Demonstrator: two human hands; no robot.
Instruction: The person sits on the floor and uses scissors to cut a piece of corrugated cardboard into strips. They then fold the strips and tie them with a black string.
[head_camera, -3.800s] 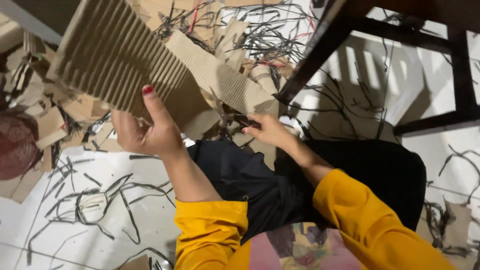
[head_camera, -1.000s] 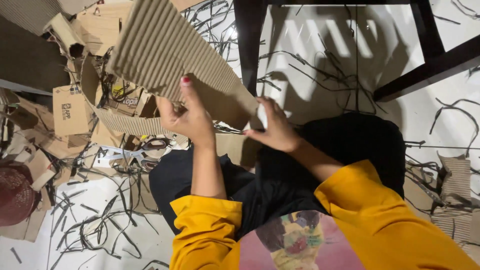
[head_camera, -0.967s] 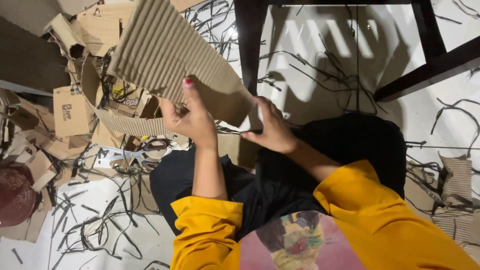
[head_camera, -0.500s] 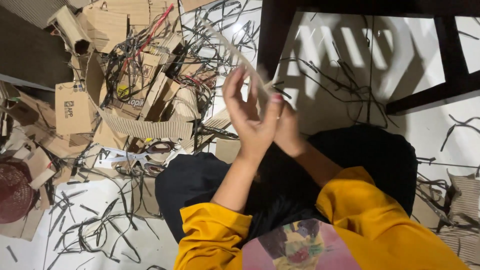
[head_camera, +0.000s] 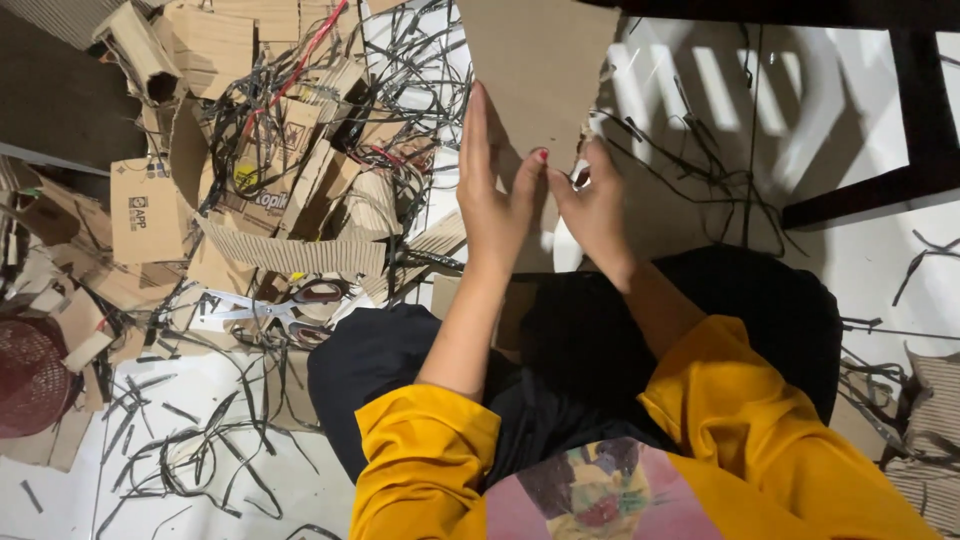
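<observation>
Cardboard sheet (head_camera: 540, 60): plain brown, smooth face to camera, held upright above the lap; its top runs out of view.
Left hand (head_camera: 495, 195): flat against the sheet's lower left edge, fingers straight and together, thumb with red nail pressed on the sheet's front.
Right hand (head_camera: 590, 205): at the sheet's lower right corner, fingers curled, pinching the bottom edge.
Scissors (head_camera: 275, 305): on the floor, well left of the sheet, blades shut.
Scrap pile (head_camera: 270, 150): corrugated offcuts and dark strips, left of the sheet.
Red basket (head_camera: 30, 375): far left of the sheet, beyond the scissors.
</observation>
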